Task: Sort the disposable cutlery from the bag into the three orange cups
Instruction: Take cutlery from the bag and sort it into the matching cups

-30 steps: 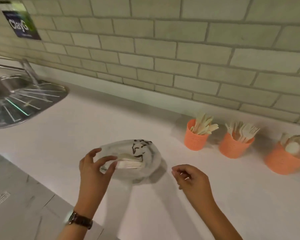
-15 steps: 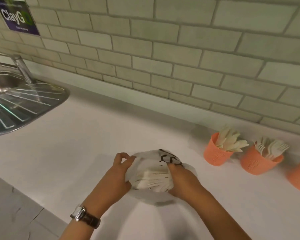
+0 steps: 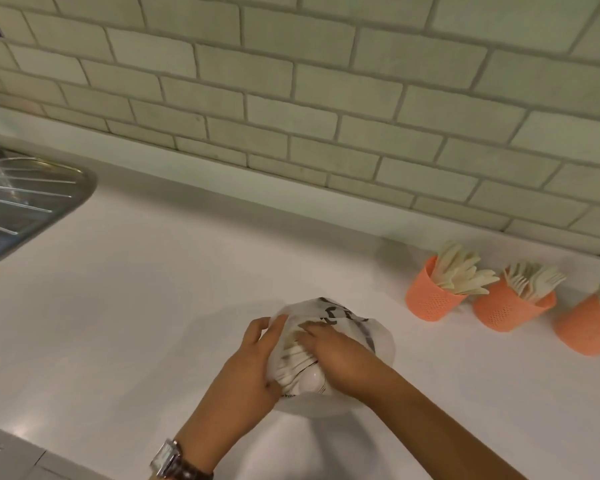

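Fingers (image 3: 274, 328) of the left hand (image 3: 253, 368) curl round the left side of the bag (image 3: 380, 341) and grip it. Those of the right hand (image 3: 340, 355) are pushed in among the contents, and I cannot tell whether they have closed on anything. That is the change: a second ago the right hand hung empty, clear of the bag on its right, while the left merely pinched the rim. Now both are on it.

Under the bag runs the white countertop (image 3: 153, 289), and the bag sits flat on it. To the bag's right and a little behind it stand the three orange cups (image 3: 430, 304) in a row, well apart from it, each already showing pale pieces. Smallest of all, the cutlery (image 3: 291, 363) left in the bag lies bundled between the two hands. The sorting looks well along, and I judge another piece is about to be drawn out.
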Available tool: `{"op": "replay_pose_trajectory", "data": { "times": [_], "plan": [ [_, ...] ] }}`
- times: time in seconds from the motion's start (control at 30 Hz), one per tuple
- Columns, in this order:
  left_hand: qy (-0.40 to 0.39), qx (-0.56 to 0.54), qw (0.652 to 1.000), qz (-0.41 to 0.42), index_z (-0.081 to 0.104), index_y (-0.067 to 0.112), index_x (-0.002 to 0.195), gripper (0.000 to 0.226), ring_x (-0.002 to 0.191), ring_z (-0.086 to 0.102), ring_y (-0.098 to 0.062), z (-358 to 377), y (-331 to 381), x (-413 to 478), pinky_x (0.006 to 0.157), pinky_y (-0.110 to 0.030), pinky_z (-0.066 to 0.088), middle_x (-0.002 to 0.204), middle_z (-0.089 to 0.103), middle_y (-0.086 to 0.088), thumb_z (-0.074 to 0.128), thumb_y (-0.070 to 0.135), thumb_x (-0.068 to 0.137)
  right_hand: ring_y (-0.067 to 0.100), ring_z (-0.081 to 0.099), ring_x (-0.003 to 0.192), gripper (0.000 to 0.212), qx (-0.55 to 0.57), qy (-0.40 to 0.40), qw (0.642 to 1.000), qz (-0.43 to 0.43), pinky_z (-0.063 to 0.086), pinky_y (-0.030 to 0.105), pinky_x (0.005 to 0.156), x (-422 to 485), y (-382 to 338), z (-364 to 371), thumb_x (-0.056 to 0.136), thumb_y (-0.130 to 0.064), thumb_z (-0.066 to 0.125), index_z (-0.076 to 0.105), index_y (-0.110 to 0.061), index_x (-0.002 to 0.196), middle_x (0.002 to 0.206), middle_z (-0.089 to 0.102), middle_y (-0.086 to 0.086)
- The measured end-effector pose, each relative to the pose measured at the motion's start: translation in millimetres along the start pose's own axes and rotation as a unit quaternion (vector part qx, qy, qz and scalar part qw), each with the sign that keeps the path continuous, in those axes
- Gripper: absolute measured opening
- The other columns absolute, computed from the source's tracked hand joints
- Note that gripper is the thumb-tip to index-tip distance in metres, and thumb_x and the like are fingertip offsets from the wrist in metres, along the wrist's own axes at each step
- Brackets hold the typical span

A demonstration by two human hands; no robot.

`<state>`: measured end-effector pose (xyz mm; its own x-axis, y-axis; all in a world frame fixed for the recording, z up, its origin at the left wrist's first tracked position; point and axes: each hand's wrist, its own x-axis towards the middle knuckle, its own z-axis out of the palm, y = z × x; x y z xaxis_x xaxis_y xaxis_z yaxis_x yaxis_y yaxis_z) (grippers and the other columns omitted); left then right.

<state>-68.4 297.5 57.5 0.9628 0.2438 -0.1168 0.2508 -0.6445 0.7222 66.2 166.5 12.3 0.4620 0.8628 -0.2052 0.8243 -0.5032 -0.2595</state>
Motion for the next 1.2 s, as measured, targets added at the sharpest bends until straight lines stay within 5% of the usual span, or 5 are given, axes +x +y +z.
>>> {"op": "replay_pose_trajectory", "data": {
  "times": [0.4, 0.7, 0.87, 1.03, 1.2],
  "plan": [
    [0.011, 0.004, 1.0, -0.026, 0.012, 0.036, 0.145, 0.087, 0.075, 0.054, -0.011, -13, -7, 6, 0.064, -0.023, 0.048, 0.133, 0.024, 0.017, 0.056, 0.006, 0.076, 0.028, 0.045, 0.117, 0.064, -0.037, -0.178, 0.983, 0.012, 0.042, 0.035, 0.09, 45, 8, -8, 0.078, -0.011, 0.063, 0.037, -0.012, 0.137, 0.129, 0.044, 0.011],
    [0.032, 0.024, 0.999, -0.025, 0.01, 0.035, 0.146, 0.088, 0.075, 0.057, -0.013, -20, -6, 7, 0.067, -0.03, 0.052, 0.137, 0.025, 0.015, 0.055, 0.005, 0.077, 0.03, 0.054, 0.089, 0.036, -0.068, -0.151, 0.986, -0.029, 0.034, 0.032, 0.062, 40, 4, -14, 0.071, -0.007, 0.068, 0.049, -0.004, 0.102, 0.109, 0.049, 0.013],
    [0.029, 0.024, 0.999, -0.025, 0.015, 0.039, 0.144, 0.084, 0.08, 0.057, -0.011, -23, -5, 2, 0.072, -0.028, 0.052, 0.135, 0.025, 0.019, 0.054, 0.008, 0.077, 0.022, 0.047, 0.079, 0.035, -0.015, -0.142, 0.99, -0.001, 0.037, 0.031, 0.061, 34, 5, -18, 0.07, -0.007, 0.066, 0.038, -0.015, 0.09, 0.09, 0.043, 0.004],
    [0.037, 0.021, 0.999, -0.017, 0.022, 0.042, 0.141, 0.079, 0.085, 0.057, -0.01, -24, -5, -3, 0.074, -0.025, 0.052, 0.131, 0.03, 0.021, 0.054, 0.008, 0.077, 0.025, 0.057, 0.092, 0.037, 0.031, -0.157, 0.986, 0.039, 0.051, 0.039, 0.079, 26, 7, -22, 0.078, -0.007, 0.057, 0.041, -0.019, 0.109, 0.104, 0.055, 0.007],
    [0.056, -0.009, 0.998, -0.019, 0.021, 0.035, 0.144, 0.081, 0.068, 0.051, -0.006, -18, 1, 1, 0.06, -0.009, 0.041, 0.124, 0.034, 0.019, 0.055, 0.004, 0.077, 0.023, 0.056, 0.084, 0.03, -0.012, -0.12, 0.993, 0.02, 0.051, 0.037, 0.075, 21, -6, -24, 0.077, 0.0, 0.052, 0.043, -0.018, 0.099, 0.097, 0.054, 0.005]
  ]
}}
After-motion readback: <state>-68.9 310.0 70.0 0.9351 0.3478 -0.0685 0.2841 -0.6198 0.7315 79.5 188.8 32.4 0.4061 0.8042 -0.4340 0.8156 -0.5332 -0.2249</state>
